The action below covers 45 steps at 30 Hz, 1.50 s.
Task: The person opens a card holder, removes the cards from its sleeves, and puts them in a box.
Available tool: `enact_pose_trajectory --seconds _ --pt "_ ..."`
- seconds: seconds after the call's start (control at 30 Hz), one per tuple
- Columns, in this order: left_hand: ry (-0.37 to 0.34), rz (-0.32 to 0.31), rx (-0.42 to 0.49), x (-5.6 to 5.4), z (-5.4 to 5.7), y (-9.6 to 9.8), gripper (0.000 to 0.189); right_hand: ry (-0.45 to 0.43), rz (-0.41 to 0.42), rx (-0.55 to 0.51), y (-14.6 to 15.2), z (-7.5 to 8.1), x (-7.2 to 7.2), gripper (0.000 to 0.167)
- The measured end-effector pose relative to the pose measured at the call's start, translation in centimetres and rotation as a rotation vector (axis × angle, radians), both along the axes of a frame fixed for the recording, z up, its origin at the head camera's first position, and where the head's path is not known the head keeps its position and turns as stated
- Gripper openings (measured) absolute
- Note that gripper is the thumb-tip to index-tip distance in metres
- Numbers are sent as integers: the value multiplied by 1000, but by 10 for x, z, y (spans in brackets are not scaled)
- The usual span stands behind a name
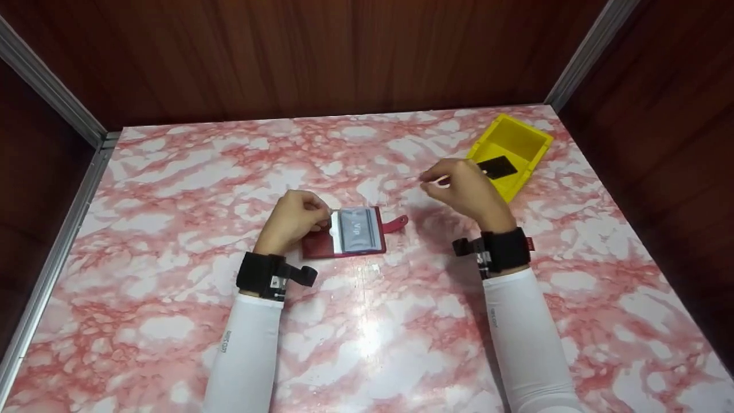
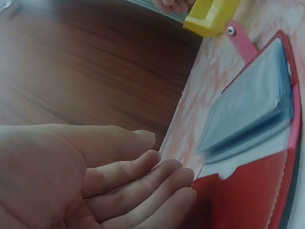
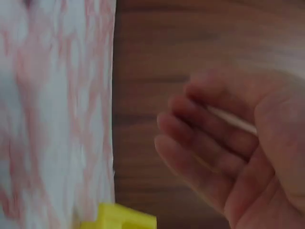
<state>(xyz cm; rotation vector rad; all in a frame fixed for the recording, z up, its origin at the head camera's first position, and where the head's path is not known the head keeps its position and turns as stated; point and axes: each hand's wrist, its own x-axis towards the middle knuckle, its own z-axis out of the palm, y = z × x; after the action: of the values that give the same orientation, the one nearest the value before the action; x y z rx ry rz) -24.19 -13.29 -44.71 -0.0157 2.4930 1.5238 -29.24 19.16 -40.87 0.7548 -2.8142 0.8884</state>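
A red card holder [image 1: 317, 248] lies spread on the table, its clear sleeves [image 1: 356, 232] turned to the right and marked "Vip" on top. Its snap strap [image 1: 395, 223] sticks out to the right. My left hand [image 1: 295, 221] is at the cover's left part, fingers loosely bent; in the left wrist view the fingertips overlap the red inner flap [image 2: 248, 191], and whether they touch it I cannot tell. My right hand [image 1: 464, 186] hovers between the holder and a yellow bin [image 1: 522, 137], fingers loosely curved with nothing seen in them. A black card [image 1: 500, 167] lies inside the bin.
The pink-and-white marbled table [image 1: 355, 332] is bounded by a dark wood-grain panel [image 1: 321, 63] at the back and further panels at both sides. The yellow bin stands near the table's back right corner.
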Motion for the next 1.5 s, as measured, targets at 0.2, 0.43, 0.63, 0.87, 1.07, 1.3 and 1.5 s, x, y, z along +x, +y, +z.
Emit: enact_pose_trajectory --seconds 0.2,0.43,0.63,0.87,1.07,1.3,1.5 --pt "69 -38 -178 1 -3 -8 11 74 334 166 -50 -16 12 15" --pt "74 -71 -272 0 -6 -8 8 115 457 261 -76 -38 16 12" --pt "56 -72 -290 -1 -7 -8 8 135 465 301 -80 -45 17 13" --pt "49 -51 -294 -1 -9 -9 9 139 442 305 -83 -46 18 18" --pt "42 -54 -288 0 -11 -9 9 157 449 323 -86 -48 20 20" --pt "32 -62 -264 -1 -13 -11 10 141 478 306 -89 -50 20 14" --pt "30 -70 -269 -2 -13 -11 12 120 496 276 -93 -51 21 9"
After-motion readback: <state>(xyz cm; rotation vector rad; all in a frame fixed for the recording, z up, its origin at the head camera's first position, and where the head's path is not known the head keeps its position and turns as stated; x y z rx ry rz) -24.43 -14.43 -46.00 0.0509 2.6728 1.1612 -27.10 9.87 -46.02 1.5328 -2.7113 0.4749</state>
